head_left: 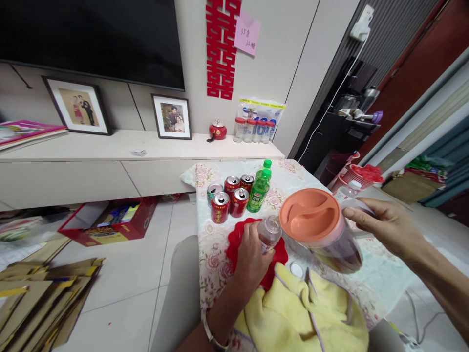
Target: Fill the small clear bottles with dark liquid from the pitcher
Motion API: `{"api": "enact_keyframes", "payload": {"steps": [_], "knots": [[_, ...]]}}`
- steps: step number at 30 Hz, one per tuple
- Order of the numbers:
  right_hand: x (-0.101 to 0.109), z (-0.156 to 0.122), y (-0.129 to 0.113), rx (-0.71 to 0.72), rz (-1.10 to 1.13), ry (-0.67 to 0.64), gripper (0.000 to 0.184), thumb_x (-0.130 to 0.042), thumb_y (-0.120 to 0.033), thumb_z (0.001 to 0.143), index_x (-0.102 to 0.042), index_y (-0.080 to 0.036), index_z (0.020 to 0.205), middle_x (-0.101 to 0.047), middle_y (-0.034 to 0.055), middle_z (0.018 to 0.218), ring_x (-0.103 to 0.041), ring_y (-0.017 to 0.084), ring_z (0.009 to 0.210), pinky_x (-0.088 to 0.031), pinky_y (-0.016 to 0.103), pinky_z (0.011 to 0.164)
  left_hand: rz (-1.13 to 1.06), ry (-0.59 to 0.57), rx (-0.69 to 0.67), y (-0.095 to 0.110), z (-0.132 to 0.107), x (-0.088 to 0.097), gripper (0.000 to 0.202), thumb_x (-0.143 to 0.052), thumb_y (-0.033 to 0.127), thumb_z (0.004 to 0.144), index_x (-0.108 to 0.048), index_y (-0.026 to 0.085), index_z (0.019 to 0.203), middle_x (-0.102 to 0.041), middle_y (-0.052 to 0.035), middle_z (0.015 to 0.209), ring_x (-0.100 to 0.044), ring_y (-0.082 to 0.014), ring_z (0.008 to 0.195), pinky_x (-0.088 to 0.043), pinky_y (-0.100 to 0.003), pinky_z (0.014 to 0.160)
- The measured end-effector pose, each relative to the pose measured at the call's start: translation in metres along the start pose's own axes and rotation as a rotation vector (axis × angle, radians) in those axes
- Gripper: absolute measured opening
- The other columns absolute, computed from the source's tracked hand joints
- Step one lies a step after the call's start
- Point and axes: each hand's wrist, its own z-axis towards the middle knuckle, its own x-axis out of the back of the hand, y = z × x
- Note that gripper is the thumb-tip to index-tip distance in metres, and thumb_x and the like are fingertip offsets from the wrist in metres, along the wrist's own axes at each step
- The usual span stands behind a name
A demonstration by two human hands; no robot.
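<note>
My left hand (252, 254) is closed round a small clear plastic bottle (270, 233) with no cap on, over a red scalloped tray (234, 234). By its handle, my right hand (383, 222) grips a clear pitcher (335, 247) with an orange lid (311, 215) and dark liquid inside. The pitcher is tilted, its lid edge close beside the bottle's mouth. A white bottle cap (296, 269) lies below the pitcher, near a crumpled yellow towel (308, 313). Whether liquid is flowing cannot be made out.
Several drink cans (220, 208) and two green bottles (259, 191) stand at the table's back left. Another clear bottle with a white cap (353, 188) stands behind the pitcher. A floral tablecloth (212, 266) covers the table. Flattened cardboard (47, 303) lies on the floor at left.
</note>
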Motion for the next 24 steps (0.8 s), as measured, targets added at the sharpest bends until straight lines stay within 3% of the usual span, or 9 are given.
{"api": "enact_keyframes", "payload": {"steps": [13, 24], "knots": [[-0.001, 0.000, -0.004, -0.047, 0.057, -0.023, 0.067, -0.086, -0.083, 0.059, -0.078, -0.018, 0.068, -0.057, 0.0028, 0.070, -0.051, 0.021, 0.070, -0.042, 0.029, 0.061, -0.007, -0.028, 0.009, 0.001, 0.001, 0.002, 0.070, -0.077, 0.002, 0.076, -0.048, 0.022, 0.136, -0.062, -0.0090, 0.134, -0.064, -0.0296, 0.134, -0.057, -0.043, 0.109], [-0.003, -0.002, -0.016, -0.050, 0.052, 0.022, 0.069, -0.087, -0.085, 0.052, -0.067, -0.019, 0.055, -0.051, 0.0017, 0.063, -0.046, 0.018, 0.064, -0.037, 0.026, 0.056, -0.012, -0.039, 0.027, 0.002, 0.001, 0.003, 0.069, -0.078, 0.002, 0.076, -0.049, 0.023, 0.135, -0.062, -0.0096, 0.136, -0.064, -0.0304, 0.137, -0.057, -0.045, 0.113]]}}
